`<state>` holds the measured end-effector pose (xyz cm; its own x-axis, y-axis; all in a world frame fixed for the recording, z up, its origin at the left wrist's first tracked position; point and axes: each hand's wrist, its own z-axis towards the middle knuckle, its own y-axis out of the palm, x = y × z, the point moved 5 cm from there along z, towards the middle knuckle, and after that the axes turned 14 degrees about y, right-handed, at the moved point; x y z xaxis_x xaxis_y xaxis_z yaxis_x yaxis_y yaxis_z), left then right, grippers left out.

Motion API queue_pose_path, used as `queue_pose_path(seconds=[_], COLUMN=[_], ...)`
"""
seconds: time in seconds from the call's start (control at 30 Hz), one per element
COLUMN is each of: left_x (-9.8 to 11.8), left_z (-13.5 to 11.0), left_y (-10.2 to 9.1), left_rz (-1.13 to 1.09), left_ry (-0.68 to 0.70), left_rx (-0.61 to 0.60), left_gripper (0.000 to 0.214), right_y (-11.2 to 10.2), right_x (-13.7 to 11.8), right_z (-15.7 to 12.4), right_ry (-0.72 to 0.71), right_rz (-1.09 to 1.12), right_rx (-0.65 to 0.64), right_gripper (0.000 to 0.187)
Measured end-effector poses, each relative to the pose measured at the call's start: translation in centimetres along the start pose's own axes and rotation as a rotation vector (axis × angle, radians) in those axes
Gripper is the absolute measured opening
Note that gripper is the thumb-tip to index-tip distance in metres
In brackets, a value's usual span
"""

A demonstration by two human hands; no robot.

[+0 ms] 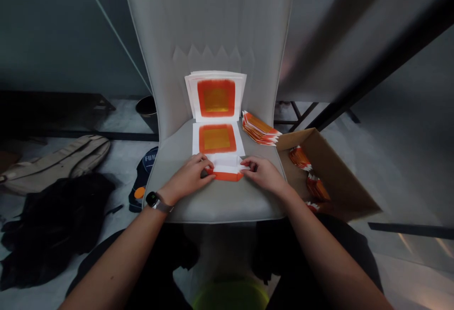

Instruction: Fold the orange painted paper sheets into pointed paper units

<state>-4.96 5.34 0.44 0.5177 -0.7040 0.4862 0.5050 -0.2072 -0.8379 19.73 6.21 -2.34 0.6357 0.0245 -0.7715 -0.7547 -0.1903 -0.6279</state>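
Observation:
A partly folded sheet of paper, white inside with an orange strip along its near edge, lies on the chair seat. My left hand pinches its left end between thumb and fingers. At the right end, my right hand grips the paper's edge with thumb and forefinger. Just beyond lies a flat printed sheet with an orange and gold square. Behind that, a stack of similar sheets leans against the chair back. To the right sits a pile of folded orange papers.
The light grey chair stands before me. A cardboard box with several bundles of folded papers is at its right. On the floor at left are a beige bag, dark cloth and a dark bin.

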Motion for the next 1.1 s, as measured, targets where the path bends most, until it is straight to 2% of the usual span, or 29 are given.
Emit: queue_pose_path(seconds=[0.13, 0.33, 0.47, 0.6, 0.8, 0.9, 1.1], left_x=[0.2, 0.0, 0.2, 0.7, 0.7, 0.7, 0.3], left_z=[-0.2, -0.3, -0.2, -0.3, -0.4, -0.2, 0.0], left_y=[-0.3, -0.3, -0.5, -0.7, -0.9, -0.9, -1.0], left_rz=[0.049, 0.088, 0.095, 0.110, 0.109, 0.111, 0.081], left_ry=[0.001, 0.024, 0.036, 0.058, 0.064, 0.059, 0.022], left_rx=[-0.010, -0.021, -0.029, -0.029, 0.003, 0.014, 0.027], left_gripper=[0.025, 0.028, 0.029, 0.025, 0.023, 0.023, 0.023], right_y=[0.1, 0.6, 1.5, 2.4, 1.7, 1.2, 0.3], right_x=[-1.2, -2.0, -2.2, -2.5, -1.3, -0.8, -1.5], right_z=[-0.6, -2.2, -3.8, -5.2, -4.6, -3.8, -2.5], right_ry=[-0.163, -0.323, -0.290, -0.288, -0.241, -0.236, -0.274], right_rz=[-0.140, -0.268, -0.322, -0.407, -0.265, -0.183, -0.105], right_rx=[0.047, 0.097, 0.091, 0.026, -0.016, 0.021, 0.109], right_gripper=[0.008, 0.020, 0.020, 0.040, 0.052, 0.043, 0.017])
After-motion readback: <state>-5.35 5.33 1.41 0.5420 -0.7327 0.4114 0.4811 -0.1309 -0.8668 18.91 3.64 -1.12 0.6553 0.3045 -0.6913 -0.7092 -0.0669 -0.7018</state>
